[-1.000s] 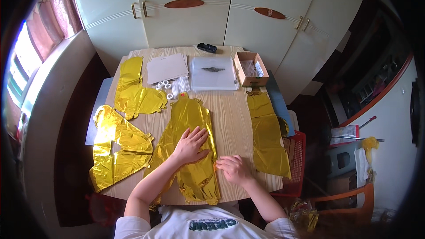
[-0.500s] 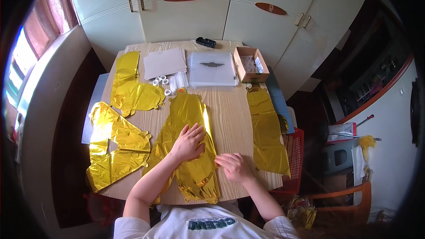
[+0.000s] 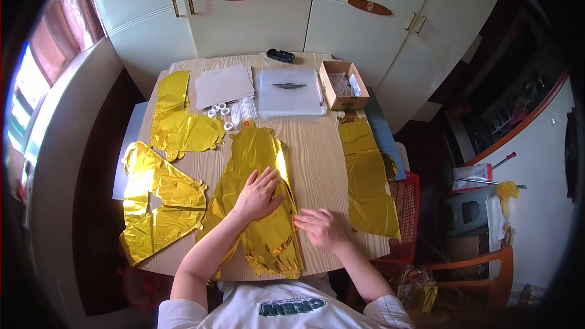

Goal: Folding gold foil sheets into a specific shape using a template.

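Note:
A flat gold foil balloon lies lengthwise on the table in front of me, folded over along its right side. My left hand rests flat on its middle, fingers stretched out and holding nothing. At the balloon's right edge is my right hand, its fingers bent together with the tips on the foil's folded edge. The foil near my body is crumpled. To the left lie a triangular gold foil balloon with a small hole in it and an L-shaped gold foil balloon. Another gold foil balloon lies along the right edge.
Along the back are grey cardboard sheets, white ribbon rolls, white straws, clear plastic bags, a cardboard box with small packets, and a black object. A red basket and wooden chair stand right.
Both hands stay nearly in place on the balloon. The whole view has shifted very slightly; nothing has been picked up or let go.

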Demonstrator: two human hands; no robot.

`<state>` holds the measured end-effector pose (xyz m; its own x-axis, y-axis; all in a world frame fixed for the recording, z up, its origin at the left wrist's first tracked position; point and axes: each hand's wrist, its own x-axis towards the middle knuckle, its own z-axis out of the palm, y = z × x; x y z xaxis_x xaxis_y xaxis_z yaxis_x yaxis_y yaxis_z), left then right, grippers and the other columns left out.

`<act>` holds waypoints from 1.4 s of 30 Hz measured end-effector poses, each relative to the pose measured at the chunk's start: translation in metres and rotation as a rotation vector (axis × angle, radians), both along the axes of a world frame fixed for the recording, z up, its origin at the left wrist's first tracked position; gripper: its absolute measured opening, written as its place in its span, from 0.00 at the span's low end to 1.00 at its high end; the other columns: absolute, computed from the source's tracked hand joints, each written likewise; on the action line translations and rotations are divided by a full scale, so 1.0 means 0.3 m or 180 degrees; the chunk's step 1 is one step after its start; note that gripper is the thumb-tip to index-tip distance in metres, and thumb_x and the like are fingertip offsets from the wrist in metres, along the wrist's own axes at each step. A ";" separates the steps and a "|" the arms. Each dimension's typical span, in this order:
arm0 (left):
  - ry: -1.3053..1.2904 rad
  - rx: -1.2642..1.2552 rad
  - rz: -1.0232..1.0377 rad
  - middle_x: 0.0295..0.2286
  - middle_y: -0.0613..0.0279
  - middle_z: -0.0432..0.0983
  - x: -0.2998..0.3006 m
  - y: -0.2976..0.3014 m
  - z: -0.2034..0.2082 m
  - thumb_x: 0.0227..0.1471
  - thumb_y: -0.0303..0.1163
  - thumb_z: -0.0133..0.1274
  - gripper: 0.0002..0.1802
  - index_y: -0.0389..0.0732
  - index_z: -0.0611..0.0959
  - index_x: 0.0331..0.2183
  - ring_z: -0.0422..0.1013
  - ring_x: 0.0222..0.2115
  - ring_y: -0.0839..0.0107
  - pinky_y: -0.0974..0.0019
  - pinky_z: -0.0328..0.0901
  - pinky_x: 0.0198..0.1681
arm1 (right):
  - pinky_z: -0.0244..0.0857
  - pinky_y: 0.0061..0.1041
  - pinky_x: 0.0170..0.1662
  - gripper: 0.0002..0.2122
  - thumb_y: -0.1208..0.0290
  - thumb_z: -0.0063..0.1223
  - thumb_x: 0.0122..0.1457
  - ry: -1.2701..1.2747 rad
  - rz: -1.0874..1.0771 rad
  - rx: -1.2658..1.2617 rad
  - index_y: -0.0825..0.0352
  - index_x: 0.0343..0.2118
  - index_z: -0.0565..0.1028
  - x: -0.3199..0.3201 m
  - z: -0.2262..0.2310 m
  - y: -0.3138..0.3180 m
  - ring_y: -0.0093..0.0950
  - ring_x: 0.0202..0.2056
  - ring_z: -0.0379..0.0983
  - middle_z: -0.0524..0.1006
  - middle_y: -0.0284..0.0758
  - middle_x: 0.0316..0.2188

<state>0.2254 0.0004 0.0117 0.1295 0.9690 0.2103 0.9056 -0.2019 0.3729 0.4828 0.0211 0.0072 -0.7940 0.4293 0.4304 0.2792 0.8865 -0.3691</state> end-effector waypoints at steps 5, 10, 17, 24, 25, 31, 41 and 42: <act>0.0045 -0.0044 0.0016 0.59 0.52 0.64 0.002 -0.002 0.007 0.53 0.49 0.55 0.36 0.38 0.71 0.57 0.55 0.64 0.56 0.49 0.46 0.67 | 0.62 0.29 0.51 0.13 0.78 0.56 0.50 -0.0025 0.0028 -0.0024 0.62 0.38 0.83 -0.001 0.008 -0.001 0.25 0.52 0.73 0.82 0.26 0.44; 0.0030 -0.0103 -0.0015 0.60 0.52 0.63 -0.003 0.003 0.003 0.52 0.48 0.56 0.37 0.38 0.70 0.58 0.53 0.64 0.56 0.49 0.45 0.67 | 0.62 0.30 0.52 0.14 0.79 0.55 0.50 -0.0014 -0.0015 -0.0029 0.62 0.41 0.83 0.002 -0.003 0.000 0.26 0.53 0.73 0.81 0.28 0.46; 0.0022 -0.0092 -0.0062 0.60 0.51 0.62 -0.011 0.003 -0.003 0.51 0.46 0.56 0.37 0.37 0.70 0.58 0.53 0.64 0.55 0.49 0.45 0.67 | 0.63 0.30 0.51 0.16 0.80 0.52 0.50 0.0009 -0.0207 0.0013 0.60 0.43 0.82 0.000 0.003 0.004 0.27 0.52 0.73 0.80 0.30 0.46; -0.0009 -0.0094 -0.0053 0.60 0.51 0.62 -0.010 0.001 0.006 0.51 0.46 0.56 0.37 0.37 0.70 0.58 0.53 0.64 0.55 0.49 0.45 0.67 | 0.62 0.30 0.52 0.12 0.77 0.55 0.53 -0.0065 -0.0051 0.0047 0.60 0.39 0.83 0.004 -0.002 0.001 0.26 0.53 0.72 0.81 0.27 0.45; -0.0012 -0.0085 -0.0057 0.60 0.51 0.62 -0.010 0.002 0.003 0.51 0.45 0.56 0.37 0.38 0.70 0.58 0.53 0.64 0.55 0.49 0.45 0.67 | 0.62 0.30 0.52 0.11 0.76 0.55 0.53 -0.0062 -0.0056 0.0058 0.60 0.39 0.83 0.004 -0.001 0.001 0.26 0.53 0.72 0.81 0.27 0.45; -0.0022 -0.0051 -0.0050 0.60 0.52 0.63 -0.009 0.001 0.005 0.51 0.45 0.56 0.36 0.39 0.70 0.58 0.54 0.64 0.55 0.48 0.46 0.67 | 0.61 0.30 0.51 0.10 0.76 0.55 0.53 -0.0004 -0.0060 0.0138 0.61 0.36 0.84 0.001 -0.008 -0.001 0.26 0.52 0.73 0.82 0.27 0.44; 0.0245 -0.0012 -0.0169 0.59 0.52 0.63 0.002 -0.006 0.037 0.53 0.46 0.55 0.32 0.51 0.72 0.58 0.56 0.62 0.50 0.45 0.48 0.65 | 0.61 0.29 0.50 0.08 0.77 0.55 0.51 0.0115 0.0022 0.0223 0.61 0.32 0.84 0.002 -0.004 -0.008 0.25 0.48 0.75 0.82 0.27 0.39; 0.0251 -0.0017 -0.0164 0.59 0.52 0.63 0.004 -0.006 0.038 0.53 0.46 0.54 0.31 0.50 0.72 0.58 0.55 0.63 0.50 0.45 0.48 0.65 | 0.61 0.29 0.50 0.08 0.77 0.55 0.51 0.0126 0.0016 0.0237 0.61 0.32 0.84 0.002 -0.003 -0.008 0.25 0.48 0.75 0.83 0.27 0.38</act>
